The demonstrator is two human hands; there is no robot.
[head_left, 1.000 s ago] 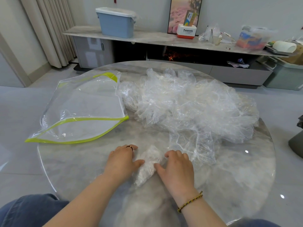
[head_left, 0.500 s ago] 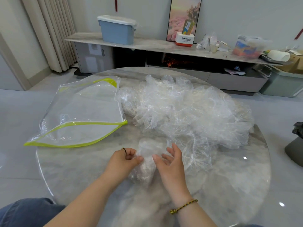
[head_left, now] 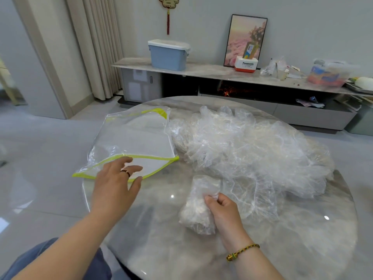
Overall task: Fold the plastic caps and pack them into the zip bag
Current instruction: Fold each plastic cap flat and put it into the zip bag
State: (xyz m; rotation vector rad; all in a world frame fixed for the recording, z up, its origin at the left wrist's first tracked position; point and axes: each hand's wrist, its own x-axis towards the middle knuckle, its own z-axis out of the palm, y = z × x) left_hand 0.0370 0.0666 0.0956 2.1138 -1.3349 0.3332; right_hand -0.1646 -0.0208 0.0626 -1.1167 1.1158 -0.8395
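Folded cap [head_left: 196,209]: a small, compact bundle of clear plastic at lower centre of the frame, resting on the desk [head_left: 292,249] just in front of the loose pile.
Right hand [head_left: 223,212]: clamped on the folded cap, fingers curled and pinching its upper right edge, back of the hand turned up, forearm coming in from the lower right.
Left hand [head_left: 115,183]: apart from the right one, palm down and fingers spread and straight, reaching out over the near yellow-green edge of the zip bag [head_left: 135,140]. Whether it touches the bag cannot be told.
Zip bag: clear with yellow-green trim, flat at left centre, its left part overhanging the desk's rim.
Loose caps [head_left: 248,150]: a big crinkled heap of clear plastic across the centre and right of the desk, touching the bag's right side.
Desk: round, pale marbled, glossy.
Ring [head_left: 125,172]: dark band on a left finger.
Bracelet [head_left: 241,252]: braided yellow-green cord on the right wrist.
Blue bin [head_left: 168,55]: on the long shelf at upper centre.
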